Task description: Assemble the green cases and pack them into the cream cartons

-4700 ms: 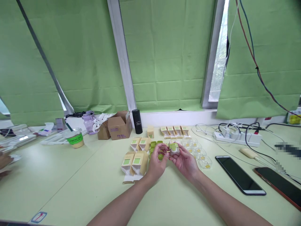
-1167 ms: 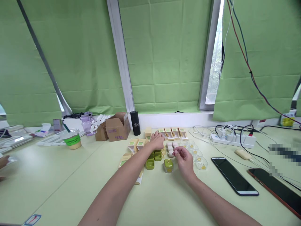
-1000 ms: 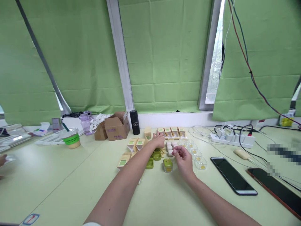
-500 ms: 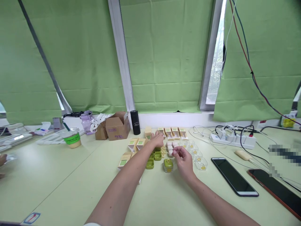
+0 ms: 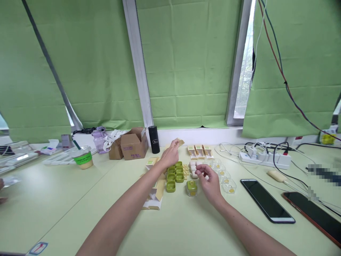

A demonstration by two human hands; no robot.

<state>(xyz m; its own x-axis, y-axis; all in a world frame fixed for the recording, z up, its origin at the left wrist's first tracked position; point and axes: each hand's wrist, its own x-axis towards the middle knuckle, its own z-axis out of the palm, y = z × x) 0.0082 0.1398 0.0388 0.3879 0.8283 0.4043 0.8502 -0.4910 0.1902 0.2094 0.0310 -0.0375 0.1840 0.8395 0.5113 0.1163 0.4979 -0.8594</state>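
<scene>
Across the pale table [image 5: 80, 213], a black bottle [image 5: 153, 139] and an open cardboard box [image 5: 130, 147] stand along the back, left of a row of three tan cartons [image 5: 199, 152]. Green trays [image 5: 171, 177], white pieces [image 5: 192, 164] and clear cases [image 5: 229, 185] occupy the middle; a green-lidded case [image 5: 191, 188] sits nearer the person, and a phone [image 5: 268, 201] lies to the right. The left forearm crosses the near cartons [image 5: 160, 186] (partly hiding them). The left hand [image 5: 170, 155] reaches forward, its fingertips clamped on a small carton [image 5: 181, 143], held tilted near the row's left end. The right hand [image 5: 209, 179], fingers curled, is just beside the white pieces, thumb and forefinger close together; whether anything lies between them cannot be told.
</scene>
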